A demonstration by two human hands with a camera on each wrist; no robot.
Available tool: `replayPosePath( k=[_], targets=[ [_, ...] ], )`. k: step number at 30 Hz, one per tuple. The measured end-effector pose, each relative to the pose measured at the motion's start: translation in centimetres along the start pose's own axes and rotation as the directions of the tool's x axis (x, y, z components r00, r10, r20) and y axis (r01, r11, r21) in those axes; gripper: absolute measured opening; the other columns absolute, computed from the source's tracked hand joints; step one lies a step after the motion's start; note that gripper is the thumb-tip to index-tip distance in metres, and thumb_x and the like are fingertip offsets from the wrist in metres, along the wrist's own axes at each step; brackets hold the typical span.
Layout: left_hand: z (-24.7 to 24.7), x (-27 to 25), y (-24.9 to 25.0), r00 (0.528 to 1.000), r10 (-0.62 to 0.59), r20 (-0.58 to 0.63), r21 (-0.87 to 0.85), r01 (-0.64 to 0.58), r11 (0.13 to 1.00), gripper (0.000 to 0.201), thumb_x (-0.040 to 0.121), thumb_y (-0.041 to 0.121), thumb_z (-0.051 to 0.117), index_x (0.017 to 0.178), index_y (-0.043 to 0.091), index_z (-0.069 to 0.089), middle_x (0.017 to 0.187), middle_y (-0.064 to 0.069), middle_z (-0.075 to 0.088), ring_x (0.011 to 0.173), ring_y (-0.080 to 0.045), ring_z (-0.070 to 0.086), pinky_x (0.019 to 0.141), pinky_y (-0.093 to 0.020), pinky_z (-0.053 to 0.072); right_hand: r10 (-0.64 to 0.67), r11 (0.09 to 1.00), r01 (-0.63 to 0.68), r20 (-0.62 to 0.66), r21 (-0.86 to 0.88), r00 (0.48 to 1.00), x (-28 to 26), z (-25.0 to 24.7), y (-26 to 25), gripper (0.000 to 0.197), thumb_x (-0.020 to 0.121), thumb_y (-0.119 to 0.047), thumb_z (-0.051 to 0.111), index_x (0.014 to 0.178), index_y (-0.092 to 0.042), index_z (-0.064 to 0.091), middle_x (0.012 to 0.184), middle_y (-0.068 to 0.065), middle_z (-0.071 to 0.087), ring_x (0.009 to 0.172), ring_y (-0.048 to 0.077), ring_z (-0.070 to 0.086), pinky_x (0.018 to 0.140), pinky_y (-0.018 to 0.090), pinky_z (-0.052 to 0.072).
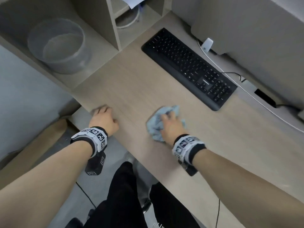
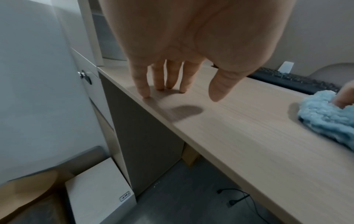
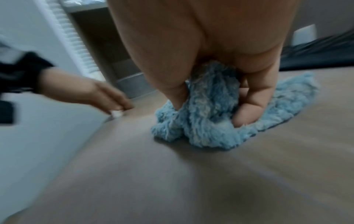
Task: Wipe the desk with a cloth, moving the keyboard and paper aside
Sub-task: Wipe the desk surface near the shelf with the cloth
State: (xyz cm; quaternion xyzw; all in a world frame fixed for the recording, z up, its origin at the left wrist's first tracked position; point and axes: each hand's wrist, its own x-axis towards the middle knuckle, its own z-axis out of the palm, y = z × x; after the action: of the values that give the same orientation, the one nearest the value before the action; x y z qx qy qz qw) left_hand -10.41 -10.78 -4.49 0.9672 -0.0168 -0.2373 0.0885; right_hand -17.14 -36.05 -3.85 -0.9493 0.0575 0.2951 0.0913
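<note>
A fluffy light-blue cloth (image 1: pixel 154 127) (image 2: pixel 325 115) (image 3: pixel 201 133) lies bunched on the pale wooden desk (image 1: pixel 131 83) near its front edge. My right hand (image 1: pixel 171 124) (image 3: pixel 212 106) presses down on it, thumb and curled fingers gripping its folds. My left hand (image 1: pixel 102 118) (image 2: pixel 180 94) (image 3: pixel 107 97) rests straight fingertips on the desk's left front corner and holds nothing. The black keyboard (image 1: pixel 189 66) (image 2: pixel 291 82) lies diagonally at the back right, apart from both hands. White paper (image 1: pixel 131 2) sticks out of a shelf compartment at the top.
A clear round bin (image 1: pixel 56 46) stands on a lower surface to the left. A white cable (image 1: pixel 246 92) and a small white device (image 1: pixel 207 44) lie behind the keyboard by the monitor base (image 1: pixel 246 22). A white box (image 2: pixel 99 192) sits on the floor under the desk's left end.
</note>
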Motion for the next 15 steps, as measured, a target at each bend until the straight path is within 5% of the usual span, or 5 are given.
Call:
replayPosePath(
  k=[2, 4, 7, 11, 15],
  targets=[
    [0.2, -0.1, -0.1, 1.000, -0.012, 0.006, -0.003, 0.012, 1.000, 0.064, 0.085, 0.028, 0.056, 0.145, 0.012, 0.039, 0.156, -0.008, 0.031, 0.142, -0.032, 0.029, 0.116, -0.037, 0.025, -0.211, 0.977, 0.212, 0.025, -0.031, 0.977, -1.8, 1.9, -1.8, 0.067, 0.087, -0.017, 0.064, 0.144, -0.023, 0.031, 0.149, 0.013, 0.023, 0.133, 0.039, 0.032, 0.103, 0.052, 0.043],
    [0.2, 0.0, -0.9, 1.000, -0.006, 0.026, -0.009, 0.006, 1.000, 0.066, 0.085, 0.026, 0.056, 0.147, 0.016, 0.037, 0.159, -0.004, 0.026, 0.145, -0.030, 0.024, 0.118, -0.035, 0.021, -0.286, 0.958, 0.286, 0.003, 0.012, 0.958, -2.6, 2.6, -0.7, 0.059, 0.087, -0.011, 0.061, 0.140, -0.023, 0.038, 0.143, 0.009, 0.031, 0.128, 0.034, 0.036, 0.098, 0.049, 0.047],
    [-0.1, 0.2, -1.4, 0.998, 0.011, 0.055, 0.017, -0.012, 1.000, 0.066, 0.085, 0.024, 0.055, 0.148, 0.021, 0.036, 0.161, -0.001, 0.023, 0.147, -0.028, 0.020, 0.120, -0.035, 0.018, -0.088, 0.977, 0.107, -0.108, 0.184, 0.990, -2.6, 1.8, 4.5, 0.050, 0.088, -0.016, 0.061, 0.135, -0.026, 0.045, 0.138, 0.006, 0.037, 0.119, 0.030, 0.045, 0.098, 0.046, 0.048],
    [-0.5, 0.3, -1.4, 0.998, 0.016, 0.059, 0.056, -0.019, 0.998, 0.065, 0.084, 0.024, 0.054, 0.147, 0.024, 0.038, 0.160, 0.001, 0.025, 0.147, -0.027, 0.021, 0.119, -0.036, 0.019, 0.223, 0.929, -0.164, -0.148, 0.331, 0.964, -1.5, 0.6, 9.1, 0.044, 0.089, -0.020, 0.064, 0.130, -0.023, 0.048, 0.135, 0.008, 0.040, 0.116, 0.033, 0.049, 0.097, 0.041, 0.045],
    [-0.6, -0.1, -1.5, 0.997, 0.012, 0.075, 0.045, -0.015, 0.999, 0.067, 0.083, 0.021, 0.055, 0.147, 0.026, 0.037, 0.160, 0.004, 0.024, 0.146, -0.027, 0.020, 0.119, -0.038, 0.022, 0.143, 0.961, -0.104, -0.138, 0.257, 0.980, -0.9, 0.7, 4.7, 0.045, 0.090, -0.018, 0.060, 0.132, -0.019, 0.044, 0.139, 0.013, 0.035, 0.119, 0.037, 0.046, 0.097, 0.046, 0.047]
  ],
)
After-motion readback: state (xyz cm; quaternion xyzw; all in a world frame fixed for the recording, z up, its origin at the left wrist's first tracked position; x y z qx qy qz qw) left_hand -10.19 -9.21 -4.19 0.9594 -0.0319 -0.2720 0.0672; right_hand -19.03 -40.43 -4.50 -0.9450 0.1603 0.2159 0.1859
